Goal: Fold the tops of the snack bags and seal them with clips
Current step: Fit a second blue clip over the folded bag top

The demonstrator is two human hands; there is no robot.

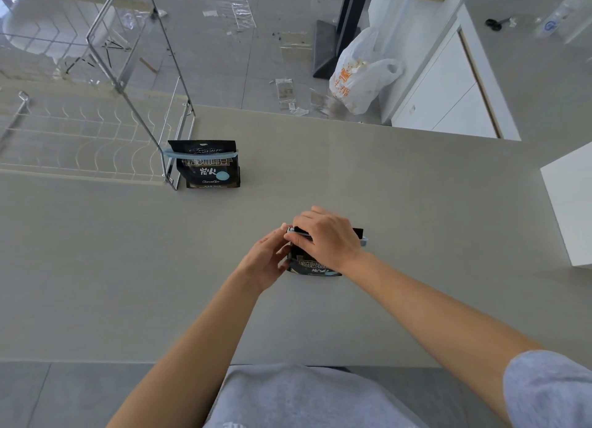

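A black snack bag (315,266) stands upright on the grey counter (400,187) near the middle. A light blue clip (364,242) runs along its folded top, mostly hidden under my right hand (326,237), which presses down on the clip and the bag's top. My left hand (270,261) grips the bag's left side and the clip's left end. A second black bag (208,171) stands farther back to the left, with a light blue clip (200,153) across its top.
A wire dish rack (80,139) with a tall metal frame stands at the back left, touching the second bag. A white box (570,209) sits at the counter's right edge. Beyond the counter lie a white plastic shopping bag (362,75) and scattered wrappers on the floor.
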